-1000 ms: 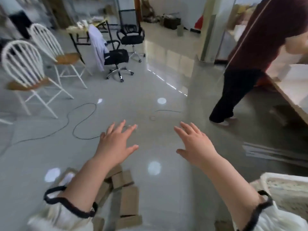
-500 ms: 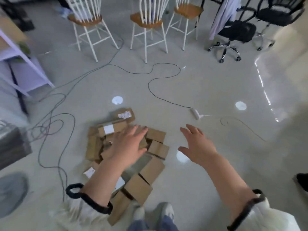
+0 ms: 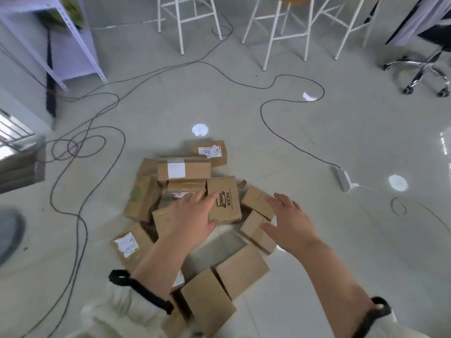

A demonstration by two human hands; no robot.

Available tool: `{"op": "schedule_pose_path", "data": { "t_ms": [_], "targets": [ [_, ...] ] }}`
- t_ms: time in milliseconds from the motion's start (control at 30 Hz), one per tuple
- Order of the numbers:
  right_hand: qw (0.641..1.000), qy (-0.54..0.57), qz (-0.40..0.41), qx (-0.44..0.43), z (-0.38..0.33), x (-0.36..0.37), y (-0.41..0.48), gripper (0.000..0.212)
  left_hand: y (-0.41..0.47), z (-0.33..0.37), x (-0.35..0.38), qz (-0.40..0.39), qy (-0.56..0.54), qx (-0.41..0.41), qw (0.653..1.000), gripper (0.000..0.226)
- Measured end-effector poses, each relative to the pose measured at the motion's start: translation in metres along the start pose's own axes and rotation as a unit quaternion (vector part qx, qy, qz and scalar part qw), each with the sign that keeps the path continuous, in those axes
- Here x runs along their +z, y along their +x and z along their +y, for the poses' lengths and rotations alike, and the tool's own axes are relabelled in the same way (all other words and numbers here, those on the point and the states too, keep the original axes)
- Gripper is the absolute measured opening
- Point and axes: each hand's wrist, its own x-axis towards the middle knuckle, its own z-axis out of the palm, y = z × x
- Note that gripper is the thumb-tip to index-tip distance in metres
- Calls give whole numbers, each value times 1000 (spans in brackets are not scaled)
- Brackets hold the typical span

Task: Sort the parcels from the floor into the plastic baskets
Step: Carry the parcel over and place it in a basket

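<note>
Pale glossy floor strewn with black cables, white chair legs far beyond the fingertips, and the heap of cardboard parcels lies right under both grips. Now the left grip is spread flat, fingers straight, over the heap's middle, fingertips at the edge of a printed box just to its right; touching or not, I cannot tell. Over goes the right grip, splayed too, holding nothing, above two small boxes, with a white power strip well off to its right.
</note>
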Motion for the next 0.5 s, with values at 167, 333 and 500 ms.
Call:
{"op": "schedule_pose_path", "data": {
  "t_ms": [167,333,500],
  "targets": [
    [979,143,-77,121,55,198,120,70,70,-33,215,13,-189,-126,974,68],
    [955,275,29,107,92,321,227,50,154,-77,354,48,-44,-47,997,66],
    [954,278,72,81,102,352,276,45,195,-94,392,63,-28,-46,997,66]
  ]
}}
